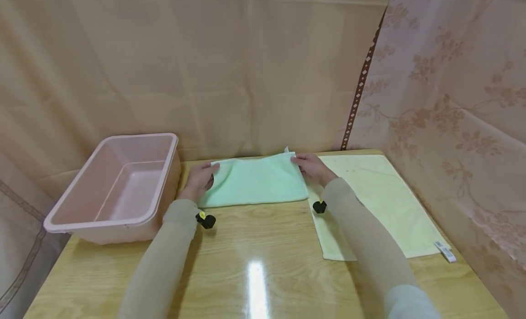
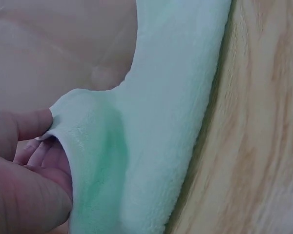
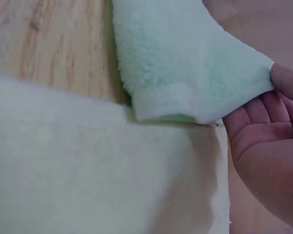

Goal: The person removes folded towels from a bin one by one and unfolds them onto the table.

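Observation:
A mint-green towel (image 1: 255, 182), folded over with its fold toward me, lies between my two hands at the back of the table. My left hand (image 1: 199, 178) pinches its far left corner between thumb and fingers, and the left wrist view shows the towel (image 2: 161, 97) lifted and bent there. At the far right corner my right hand (image 1: 313, 168) pinches the cloth, thumb on top and fingers beneath. A small white tag sticks up near that corner. The towel's right end (image 3: 166, 100) overlaps the left edge of a pale yellow towel (image 1: 382, 200) spread flat.
An empty pink plastic basin (image 1: 164, 191) stands at the left of the wooden table (image 1: 246, 250). The yellow towel has a white label (image 1: 445, 252) at its near right corner. Beige curtains (image 1: 213, 72) hang behind, and a flowered cloth (image 1: 460, 127) hangs along the right side.

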A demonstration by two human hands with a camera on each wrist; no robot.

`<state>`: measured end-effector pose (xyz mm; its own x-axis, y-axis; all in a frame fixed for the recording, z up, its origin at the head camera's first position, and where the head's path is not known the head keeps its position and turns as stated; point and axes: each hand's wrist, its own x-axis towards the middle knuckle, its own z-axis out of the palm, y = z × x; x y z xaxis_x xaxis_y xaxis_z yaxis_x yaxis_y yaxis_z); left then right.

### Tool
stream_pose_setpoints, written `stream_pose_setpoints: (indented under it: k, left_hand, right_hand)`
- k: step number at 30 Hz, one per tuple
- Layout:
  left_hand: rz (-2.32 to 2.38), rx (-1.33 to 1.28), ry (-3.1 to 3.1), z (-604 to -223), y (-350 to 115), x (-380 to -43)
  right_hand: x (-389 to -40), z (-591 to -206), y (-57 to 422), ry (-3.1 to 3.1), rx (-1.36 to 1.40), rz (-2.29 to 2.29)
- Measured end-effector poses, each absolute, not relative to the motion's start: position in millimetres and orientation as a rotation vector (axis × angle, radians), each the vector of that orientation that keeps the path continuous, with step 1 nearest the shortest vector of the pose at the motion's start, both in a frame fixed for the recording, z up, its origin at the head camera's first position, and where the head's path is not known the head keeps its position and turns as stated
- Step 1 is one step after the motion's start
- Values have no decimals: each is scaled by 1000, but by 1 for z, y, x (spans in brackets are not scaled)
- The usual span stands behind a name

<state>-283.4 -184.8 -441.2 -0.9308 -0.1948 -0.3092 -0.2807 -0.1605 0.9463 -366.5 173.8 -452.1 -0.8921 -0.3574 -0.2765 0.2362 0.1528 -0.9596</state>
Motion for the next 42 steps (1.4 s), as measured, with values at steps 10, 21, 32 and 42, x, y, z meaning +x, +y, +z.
stream_pose_setpoints:
  k: [10,21,32,42]
  left_hand:
    - [2370,-498,1779,-426,-181,-254]
    - [2321,-237,1700,-417,-192,-207]
    - [2216,-147,1738,-425,-210,-161]
    - [2097,-154,1787,-430,-229,-141]
  right_hand:
    - [-345,-439,181,1745,-197,-1900]
    - [-305,-430,198,1532,-264,-1890]
    - [-270,-429,217,1482,-292,-1847]
    - [-248,-438,235,1523,-315,-1712]
